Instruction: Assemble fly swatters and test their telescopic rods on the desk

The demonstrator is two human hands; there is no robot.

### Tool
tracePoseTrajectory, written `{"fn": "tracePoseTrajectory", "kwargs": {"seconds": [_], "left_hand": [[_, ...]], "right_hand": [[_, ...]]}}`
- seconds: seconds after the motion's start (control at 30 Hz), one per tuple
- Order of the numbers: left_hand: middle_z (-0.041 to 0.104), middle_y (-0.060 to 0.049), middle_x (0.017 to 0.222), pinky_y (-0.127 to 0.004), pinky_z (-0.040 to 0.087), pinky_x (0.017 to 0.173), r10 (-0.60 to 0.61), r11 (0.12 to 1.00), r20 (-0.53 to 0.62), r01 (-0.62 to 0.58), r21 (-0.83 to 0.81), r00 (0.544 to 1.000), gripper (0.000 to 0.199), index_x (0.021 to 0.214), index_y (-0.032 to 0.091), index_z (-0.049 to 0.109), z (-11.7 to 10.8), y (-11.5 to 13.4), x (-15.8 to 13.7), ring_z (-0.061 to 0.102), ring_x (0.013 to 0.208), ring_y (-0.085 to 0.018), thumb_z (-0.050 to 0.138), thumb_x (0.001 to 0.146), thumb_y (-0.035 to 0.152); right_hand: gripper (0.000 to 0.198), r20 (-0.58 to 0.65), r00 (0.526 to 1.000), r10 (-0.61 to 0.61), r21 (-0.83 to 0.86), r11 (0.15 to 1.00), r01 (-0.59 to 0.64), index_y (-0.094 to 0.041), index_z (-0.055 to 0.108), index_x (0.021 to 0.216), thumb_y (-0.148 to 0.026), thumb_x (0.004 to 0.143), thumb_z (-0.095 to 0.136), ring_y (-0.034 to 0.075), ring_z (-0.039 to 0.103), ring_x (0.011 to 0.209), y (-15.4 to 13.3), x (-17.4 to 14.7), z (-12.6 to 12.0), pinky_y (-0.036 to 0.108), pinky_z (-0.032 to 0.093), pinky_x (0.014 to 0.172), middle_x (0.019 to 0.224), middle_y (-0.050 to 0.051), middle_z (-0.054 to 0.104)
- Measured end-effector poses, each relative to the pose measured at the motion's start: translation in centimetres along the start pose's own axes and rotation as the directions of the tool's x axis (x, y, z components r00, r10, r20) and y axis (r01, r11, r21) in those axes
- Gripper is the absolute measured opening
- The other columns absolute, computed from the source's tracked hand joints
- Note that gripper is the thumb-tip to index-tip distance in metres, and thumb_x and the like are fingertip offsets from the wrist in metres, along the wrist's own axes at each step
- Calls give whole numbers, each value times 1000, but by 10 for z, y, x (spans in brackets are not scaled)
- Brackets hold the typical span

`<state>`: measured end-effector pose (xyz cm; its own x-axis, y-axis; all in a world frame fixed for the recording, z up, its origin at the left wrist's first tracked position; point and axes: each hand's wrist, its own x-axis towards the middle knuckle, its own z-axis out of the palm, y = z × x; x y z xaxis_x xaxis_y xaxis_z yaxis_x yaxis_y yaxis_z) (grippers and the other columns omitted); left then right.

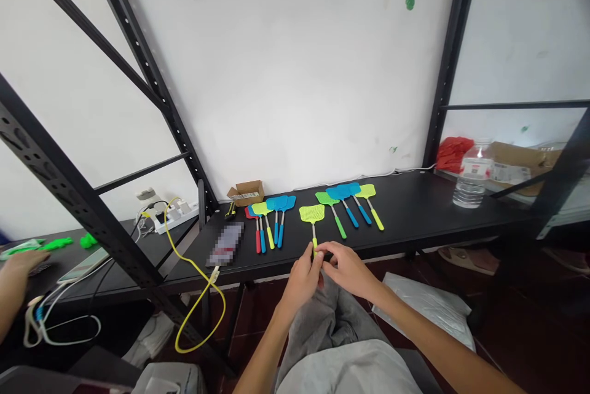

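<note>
A yellow-green fly swatter [312, 214] points away from me over the front of the black table, its head up and its short handle toward me. My left hand [302, 277] is closed around the lower end of that handle. My right hand [348, 266] pinches at the same handle end from the right, its fingertips meeting my left thumb. Left of it lies a group of several fly swatters, among them a yellow one [270, 238] and a blue one [281, 232]. Another group to the right includes a green swatter [340, 226] and a yellow one [377, 217].
A phone [225, 244] lies on the table's left, near an open cardboard box [246, 193]. A yellow cable [188, 256] hangs over the edge. A water bottle [471, 176] stands at right. Another person's hand [25, 260] rests at far left. Black shelf posts [152, 77] flank the table.
</note>
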<state>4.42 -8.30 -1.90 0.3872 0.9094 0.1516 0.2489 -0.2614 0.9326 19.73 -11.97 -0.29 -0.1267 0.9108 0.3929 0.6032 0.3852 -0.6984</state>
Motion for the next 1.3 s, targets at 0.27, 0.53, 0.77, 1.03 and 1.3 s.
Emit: {"fn": "tracePoseTrajectory", "kwargs": {"seconds": [0.27, 0.53, 0.77, 1.03, 1.3], "left_hand": [[62, 0, 55, -26, 39, 57, -19, 996, -55, 24, 91, 998, 59, 126, 17, 56, -17, -1, 0, 60, 54, -21, 57, 82, 56], [59, 1, 53, -21, 34, 40, -63, 996, 297, 81, -47, 953, 61, 128, 15, 54, -35, 5, 1, 48, 38, -13, 54, 84, 58], [59, 0, 54, -21, 36, 41, -9, 997, 266, 31, -77, 964, 51, 118, 15, 61, -30, 3, 2, 49, 41, -13, 55, 84, 52], [66, -4, 70, -26, 39, 59, 129, 934, 100, -154, 322, 987, 33, 109, 21, 67, -29, 2, 4, 58, 59, -18, 42, 91, 33], [64, -11, 96, -34, 39, 80, 327, 544, -85, -114, 832, 941, 40, 82, 19, 69, 11, 15, 27, 55, 95, -25, 36, 97, 34]], "right_hand": [[22, 47, 999, 16, -37, 999, -14, -25, 59, 106, -25, 86, 49, 15, 58, 63, -7, -3, -1, 26, 36, 57, 82, 0, 66], [7, 137, 990, 39, -79, 997, -28, -24, 57, 89, -27, 84, 53, 16, 58, 62, -9, -4, -1, 25, 29, 54, 71, -2, 65], [39, 113, 991, 71, -310, 950, -33, -29, 56, 119, -24, 80, 57, 22, 63, 74, 2, -6, 5, 26, 25, 55, 82, 1, 68], [27, -27, 999, -44, -266, 963, 36, -29, 63, 112, -28, 91, 47, 20, 61, 69, -6, -2, -3, 28, 33, 59, 83, 2, 69], [32, -86, 974, -211, -255, 949, 183, -28, 64, 118, -32, 96, 42, 20, 62, 77, -25, -8, -8, 30, 41, 69, 88, 5, 69]]}}
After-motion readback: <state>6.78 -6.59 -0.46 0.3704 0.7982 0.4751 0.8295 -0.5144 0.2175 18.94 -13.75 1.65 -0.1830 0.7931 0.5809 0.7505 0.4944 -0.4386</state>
